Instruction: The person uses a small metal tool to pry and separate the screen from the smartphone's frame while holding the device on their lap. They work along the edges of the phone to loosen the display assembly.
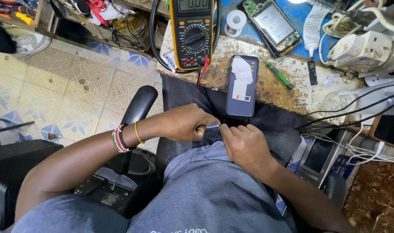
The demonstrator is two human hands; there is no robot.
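Two hands, left hand (186, 123) and right hand (244, 144), pinch a thin, glossy dark phone (211, 131) in lap.

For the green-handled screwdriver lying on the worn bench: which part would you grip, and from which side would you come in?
Grip the green-handled screwdriver by its handle, the thick lower-right end, coming from above with fingers across the handle. It lies flat and diagonal on the bench, with its thin shaft pointing up-left toward the dark phone. The handle end has bare bench around it, so that side looks the least crowded.
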